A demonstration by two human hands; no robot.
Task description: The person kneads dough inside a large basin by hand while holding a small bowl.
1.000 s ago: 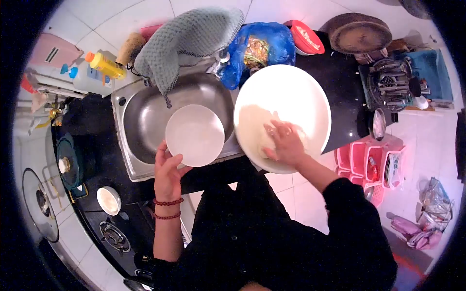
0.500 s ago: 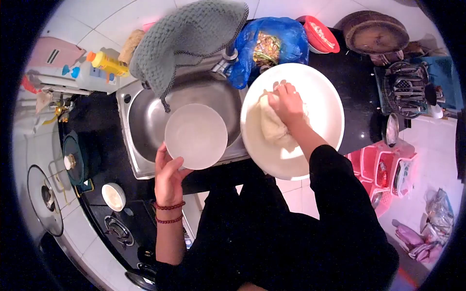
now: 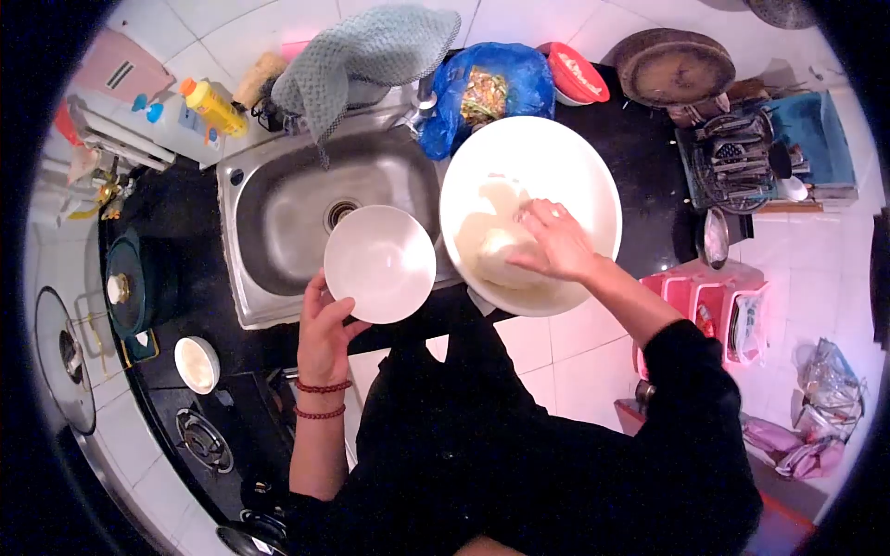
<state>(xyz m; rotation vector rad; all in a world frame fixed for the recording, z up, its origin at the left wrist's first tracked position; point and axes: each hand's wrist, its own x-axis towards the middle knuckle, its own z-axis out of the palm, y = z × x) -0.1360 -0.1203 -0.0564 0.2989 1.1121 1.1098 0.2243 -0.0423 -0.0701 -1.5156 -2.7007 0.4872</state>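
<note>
My left hand [image 3: 324, 326] grips the rim of a pale bowl [image 3: 380, 264], thumb on the near edge, held over the front of the steel sink [image 3: 269, 213]. The inside of the bowl looks plain and pale. In the large white basin [image 3: 593, 176] to the right of the sink lies a lump of pale dough [image 3: 505, 258]. My right hand [image 3: 556, 241] rests on the dough's upper right side, fingers extended and slightly apart. Its palm and the underside of its fingers are hidden.
A blue bag [image 3: 528, 83] of food scraps and a red basket [image 3: 578, 74] stand behind the basin. Left are a small white bowl [image 3: 197, 364], a dark pot [image 3: 139, 283] and a gas burner [image 3: 204, 440]. A utensil rack [image 3: 737, 157] stands right.
My right hand has shifted over the dough, which was pulled up and is now a lower, rounder lump. The left hand still holds the bowl, with the sink drain now showing behind it.
</note>
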